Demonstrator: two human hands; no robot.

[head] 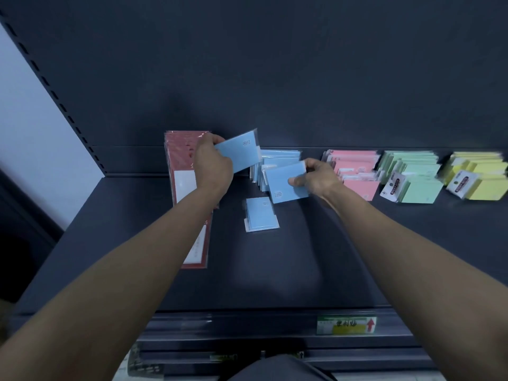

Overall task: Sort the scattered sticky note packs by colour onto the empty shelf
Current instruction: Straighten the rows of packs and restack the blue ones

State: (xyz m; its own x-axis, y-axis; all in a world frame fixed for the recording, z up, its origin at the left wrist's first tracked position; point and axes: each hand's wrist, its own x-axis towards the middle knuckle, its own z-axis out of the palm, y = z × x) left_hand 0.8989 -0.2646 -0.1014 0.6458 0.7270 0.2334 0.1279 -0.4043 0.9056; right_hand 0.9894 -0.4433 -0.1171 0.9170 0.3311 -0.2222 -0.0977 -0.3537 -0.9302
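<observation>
Your left forearm covers the middle of the red packs (180,160), a long stack at the left of the shelf (302,257). Only their far and near ends show. Your hands and the packs they hold hide part of the blue stack (280,158) at the back of the shelf. The yellow stack (483,177) at far right is blurred and cut off by the frame edge.

Each held pack carries small dark print that is too small to read. White header cards on the green stack (412,174) and the yellow stack show an oval logo, but the lettering is not legible. The price label (346,325) on the shelf's front rail shows a red arrow pointing up. Its characters are blurred.

Your left hand (211,160) is raised over the far end of the red packs. Its fingers and thumb are curled round the left end of the first blue pack (239,155), which is tilted with its right end higher. Your right hand (316,180) pinches the right edge of the second blue pack (286,185), just in front of the blue stack. Whether the two held packs touch cannot be determined. The loose blue pack (261,214) lies flat on the shelf, nearer you than the blue stack. The pink stack (354,169) sits between the blue and green stacks.
</observation>
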